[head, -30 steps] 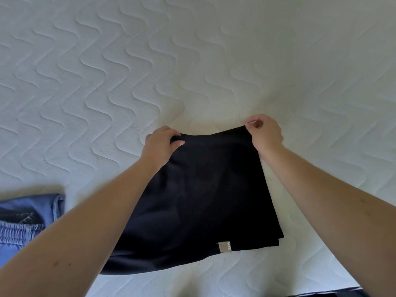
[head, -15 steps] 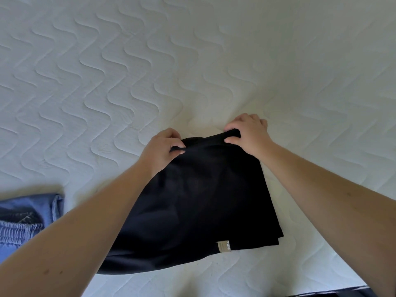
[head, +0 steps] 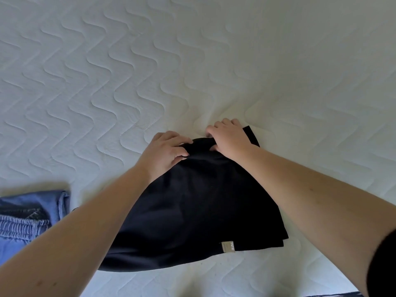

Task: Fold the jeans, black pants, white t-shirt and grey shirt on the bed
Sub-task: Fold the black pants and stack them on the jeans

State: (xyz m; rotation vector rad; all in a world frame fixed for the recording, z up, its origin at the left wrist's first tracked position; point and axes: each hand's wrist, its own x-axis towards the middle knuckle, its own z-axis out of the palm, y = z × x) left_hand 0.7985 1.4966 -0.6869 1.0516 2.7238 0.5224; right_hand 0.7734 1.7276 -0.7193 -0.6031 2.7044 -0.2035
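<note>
The black pants (head: 199,206) lay folded on the white quilted bed (head: 192,61), a small beige label (head: 228,246) at their near edge. At their far edge, the left hand (head: 165,153) and right hand (head: 229,138) each gripped bunched fabric. The jeans (head: 27,215) lay left of the pants.

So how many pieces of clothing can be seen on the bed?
2: the black pants in the middle, gripped at the far edge by both hands, and the jeans at the left edge. Others may lie out of view.
</note>
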